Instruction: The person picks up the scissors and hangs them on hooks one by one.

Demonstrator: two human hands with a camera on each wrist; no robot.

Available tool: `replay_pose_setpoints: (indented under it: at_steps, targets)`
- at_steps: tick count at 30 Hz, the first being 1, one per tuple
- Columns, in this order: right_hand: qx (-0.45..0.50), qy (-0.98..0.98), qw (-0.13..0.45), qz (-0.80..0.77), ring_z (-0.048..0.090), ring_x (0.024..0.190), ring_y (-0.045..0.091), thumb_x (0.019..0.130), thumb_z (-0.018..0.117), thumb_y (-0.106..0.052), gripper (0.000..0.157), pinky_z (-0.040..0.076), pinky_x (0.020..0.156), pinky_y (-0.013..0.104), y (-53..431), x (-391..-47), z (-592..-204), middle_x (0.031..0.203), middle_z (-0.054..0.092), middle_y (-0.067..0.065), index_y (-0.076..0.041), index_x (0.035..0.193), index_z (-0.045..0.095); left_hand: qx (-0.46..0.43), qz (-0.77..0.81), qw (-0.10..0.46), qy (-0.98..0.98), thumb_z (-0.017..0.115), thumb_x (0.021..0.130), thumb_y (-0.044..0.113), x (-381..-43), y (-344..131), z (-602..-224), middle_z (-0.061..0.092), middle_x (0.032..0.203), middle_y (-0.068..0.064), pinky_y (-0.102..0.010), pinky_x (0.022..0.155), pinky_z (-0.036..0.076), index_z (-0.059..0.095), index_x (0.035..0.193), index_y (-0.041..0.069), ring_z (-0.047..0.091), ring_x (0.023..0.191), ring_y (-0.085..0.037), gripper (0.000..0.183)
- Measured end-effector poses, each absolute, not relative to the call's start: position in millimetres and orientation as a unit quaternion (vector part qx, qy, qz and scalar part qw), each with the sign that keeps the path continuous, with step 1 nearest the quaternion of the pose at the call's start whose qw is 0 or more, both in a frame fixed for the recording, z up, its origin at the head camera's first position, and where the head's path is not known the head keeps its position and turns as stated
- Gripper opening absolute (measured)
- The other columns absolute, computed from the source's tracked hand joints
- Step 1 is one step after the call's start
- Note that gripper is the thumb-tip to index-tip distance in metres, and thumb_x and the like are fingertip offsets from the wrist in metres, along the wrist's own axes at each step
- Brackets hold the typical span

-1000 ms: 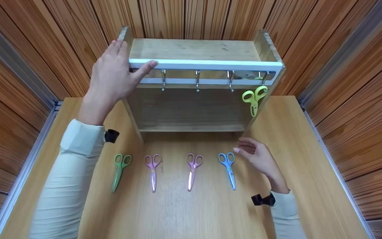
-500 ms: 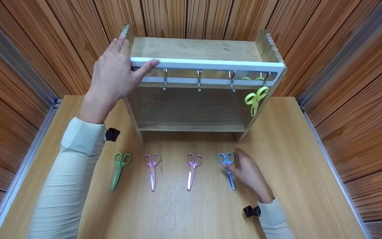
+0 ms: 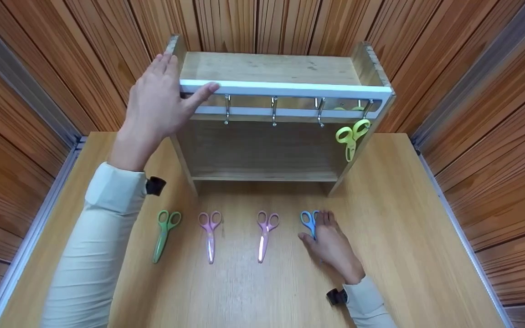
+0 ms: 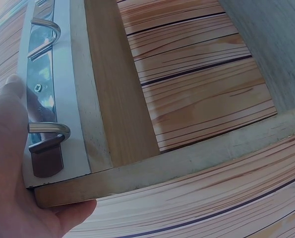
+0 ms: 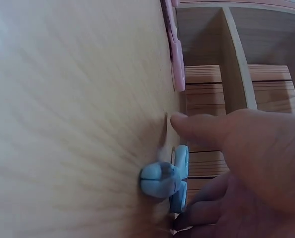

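My left hand [image 3: 153, 100] holds the upper left corner of a wooden shelf [image 3: 267, 68], its thumb across the white front rail [image 3: 290, 87] and its fingers along the outer side panel. In the left wrist view, a fingertip shows below that panel [image 4: 187, 171]. Low over the table, my right hand [image 3: 333, 248] straddles blue scissors [image 3: 307, 220], thumb on one side and fingers on the other. The right wrist view shows the thumb apart from the scissors' blue closed tip [image 5: 158, 184] and the fingers beside the handles. The right hand partly covers the blades in the head view.
Yellow scissors [image 3: 350, 148] hang from the rightmost metal hook; the other hooks [image 3: 274, 109] hang along the rail. Green scissors [image 3: 160, 241] and two pairs of pink-purple scissors [image 3: 210, 241] lie in a row on the table [image 3: 244, 296]. Wood-panelled walls [image 3: 495, 182] enclose the table.
My right hand has moved left and toward me, from beside the blue scissors to over them. The left hand stays on the shelf corner.
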State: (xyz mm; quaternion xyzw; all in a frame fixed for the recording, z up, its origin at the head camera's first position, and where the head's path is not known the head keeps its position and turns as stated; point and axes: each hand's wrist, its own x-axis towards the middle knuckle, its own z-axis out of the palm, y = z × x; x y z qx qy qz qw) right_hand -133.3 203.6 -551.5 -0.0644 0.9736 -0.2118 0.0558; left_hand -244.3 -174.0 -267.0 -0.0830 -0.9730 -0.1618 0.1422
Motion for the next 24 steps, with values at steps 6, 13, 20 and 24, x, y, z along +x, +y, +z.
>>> replay_pose_setpoints:
  at_steps: [6, 13, 20, 24]
  targets:
    - [-0.062, 0.983, 0.023, -0.169, 0.040, 0.147, 0.059, 0.101, 0.066, -0.021, 0.067, 0.040, 0.119, 0.065, 199, -135, -549, 0.151, 0.042, 0.048, 0.025, 0.145, 0.043, -0.083, -0.166, 0.142, -0.972, 0.037, 0.097, 0.083, -244, -173, -267, 0.022, 0.174, -0.024, -0.056, 0.133, 0.021, 0.027, 0.163, -0.006, 0.019, 0.164, -0.040, 0.111]
    - [-0.096, 0.988, -0.037, -0.115, 0.060, 0.128, 0.058, 0.094, 0.065, -0.009, 0.050, 0.063, 0.088, 0.060, 194, -136, -546, 0.134, 0.059, 0.046, 0.025, 0.130, 0.056, -0.080, -0.171, 0.149, -0.971, 0.039, 0.098, 0.082, -243, -174, -269, 0.023, 0.173, -0.024, -0.057, 0.132, 0.021, 0.030, 0.162, -0.005, 0.020, 0.163, -0.041, 0.108]
    - [-0.115, 0.987, -0.082, -0.074, 0.070, 0.099, 0.047, 0.089, 0.069, -0.009, 0.039, 0.065, 0.062, 0.050, 192, -136, -548, 0.114, 0.067, 0.038, 0.021, 0.113, 0.063, -0.081, -0.168, 0.152, -0.971, 0.038, 0.097, 0.082, -245, -172, -269, 0.023, 0.173, -0.024, -0.058, 0.132, 0.023, 0.029, 0.163, -0.005, 0.021, 0.163, -0.041, 0.109]
    - [-0.127, 0.985, -0.114, -0.038, 0.069, 0.087, 0.040, 0.087, 0.070, -0.008, 0.038, 0.061, 0.051, 0.043, 191, -137, -552, 0.108, 0.068, 0.036, 0.021, 0.111, 0.063, -0.077, -0.166, 0.149, -0.972, 0.037, 0.097, 0.083, -244, -174, -268, 0.022, 0.174, -0.023, -0.058, 0.132, 0.023, 0.027, 0.164, -0.004, 0.020, 0.163, -0.041, 0.111]
